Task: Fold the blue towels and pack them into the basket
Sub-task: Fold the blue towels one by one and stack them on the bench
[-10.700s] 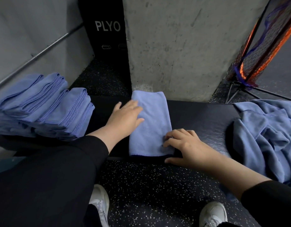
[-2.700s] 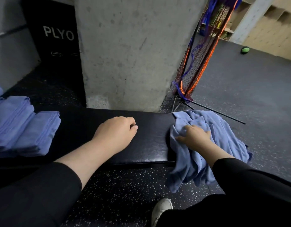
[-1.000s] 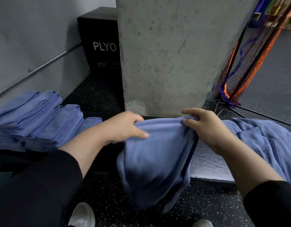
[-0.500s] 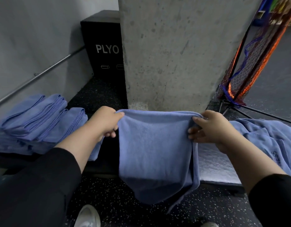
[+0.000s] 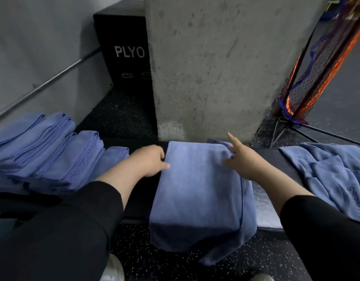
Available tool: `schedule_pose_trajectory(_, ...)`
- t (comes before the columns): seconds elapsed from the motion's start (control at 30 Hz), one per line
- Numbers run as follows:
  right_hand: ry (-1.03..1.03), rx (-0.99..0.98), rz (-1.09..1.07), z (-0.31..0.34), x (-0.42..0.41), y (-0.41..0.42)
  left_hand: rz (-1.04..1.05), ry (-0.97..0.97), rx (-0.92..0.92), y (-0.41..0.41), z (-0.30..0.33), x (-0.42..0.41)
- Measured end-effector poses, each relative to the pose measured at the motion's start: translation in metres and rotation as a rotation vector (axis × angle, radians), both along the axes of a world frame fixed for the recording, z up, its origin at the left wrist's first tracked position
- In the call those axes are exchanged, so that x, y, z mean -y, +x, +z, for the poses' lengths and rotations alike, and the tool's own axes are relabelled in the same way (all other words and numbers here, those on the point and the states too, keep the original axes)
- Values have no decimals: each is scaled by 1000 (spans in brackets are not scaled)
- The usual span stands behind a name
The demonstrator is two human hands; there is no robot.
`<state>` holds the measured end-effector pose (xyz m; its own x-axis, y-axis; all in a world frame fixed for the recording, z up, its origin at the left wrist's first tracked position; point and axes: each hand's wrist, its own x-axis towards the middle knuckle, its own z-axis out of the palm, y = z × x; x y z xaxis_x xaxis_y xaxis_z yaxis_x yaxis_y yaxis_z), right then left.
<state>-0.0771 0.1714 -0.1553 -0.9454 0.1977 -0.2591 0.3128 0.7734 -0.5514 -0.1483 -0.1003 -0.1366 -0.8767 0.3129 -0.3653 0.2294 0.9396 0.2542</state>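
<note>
The long black padded bench [image 5: 142,199] carried everything, and a big grey concrete pillar [image 5: 211,67] stood right behind it. On the left end sat a leaning pile of folded blue cloth towels [image 5: 53,157]. I thought that pile could slide off if I bumped it, because it sloped to one side. On the right end lay a messy heap of loose blue towels [image 5: 333,179], not folded yet.

In the middle lay the soft blue towel I was folding [image 5: 197,189]. Its far part sat on the bench, but the near part hung over the front edge toward the speckled black floor [image 5: 175,266]. The hanging part looked heavy, so I thought it could pull the whole towel down and get it dirty. One loose flap stuck out on the right, so the fold could come out crooked.

My left hand [image 5: 150,161] pinched the towel's left edge. My right hand [image 5: 242,157] rested on the top right corner with fingers spread, holding nothing. I saw no basket.
</note>
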Motion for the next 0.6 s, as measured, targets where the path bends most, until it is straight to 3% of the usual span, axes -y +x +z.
schedule_pose_trajectory(0.17,328,-53,-63,-1,-12,7,15,-123,22,3,-19,2)
schedule_pose_trajectory(0.33,397,145,-169,-13,-21,23,57,-121,-32,10,-32,-6)
schedule_pose_trajectory(0.6,432,17,-215,-28,-14,21,150,9,-60,10,-35,-17)
